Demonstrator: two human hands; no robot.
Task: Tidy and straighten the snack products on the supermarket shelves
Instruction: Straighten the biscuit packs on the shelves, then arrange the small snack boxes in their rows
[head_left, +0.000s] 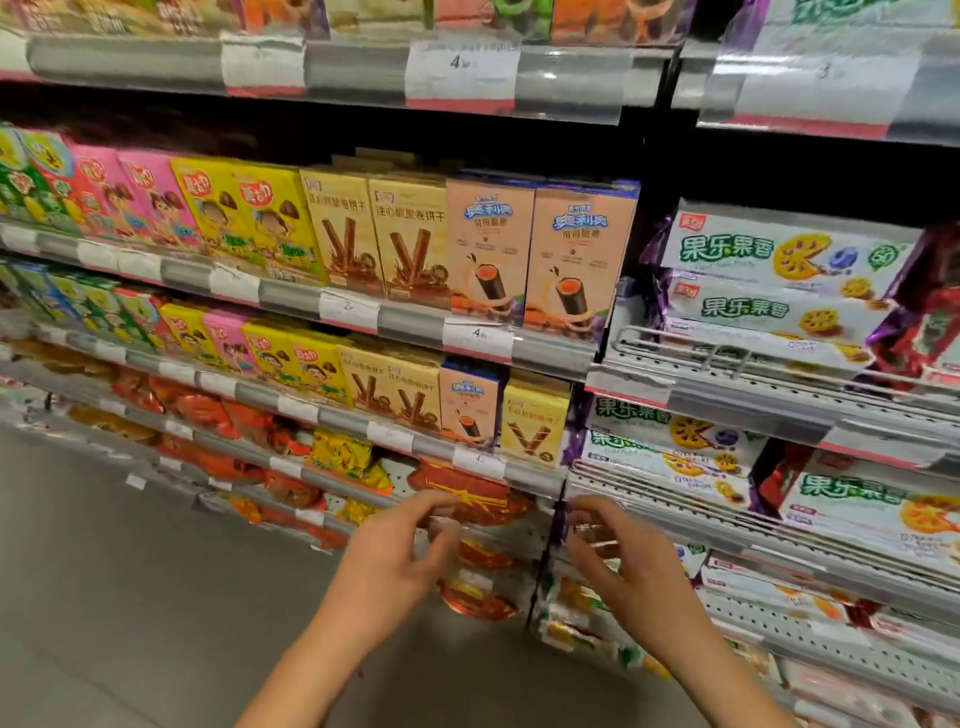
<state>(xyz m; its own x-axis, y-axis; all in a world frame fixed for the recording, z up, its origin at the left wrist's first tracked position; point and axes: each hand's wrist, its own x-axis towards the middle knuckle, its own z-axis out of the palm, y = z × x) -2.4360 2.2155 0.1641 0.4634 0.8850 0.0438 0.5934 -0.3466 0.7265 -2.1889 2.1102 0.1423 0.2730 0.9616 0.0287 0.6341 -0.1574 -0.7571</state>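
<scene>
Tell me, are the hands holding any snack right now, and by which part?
Nothing is clearly held. The left hand and right hand hover with loosely curled fingers before the red packets on a lower shelf.

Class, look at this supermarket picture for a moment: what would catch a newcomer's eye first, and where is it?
Two bare hands, the left hand and right hand, reach toward a low shelf, fingers loosely curled, holding nothing clearly. Just above them lies a red snack bag. Higher up, two peach boxes stand upright at the right end of a row of colourful boxes.
</scene>
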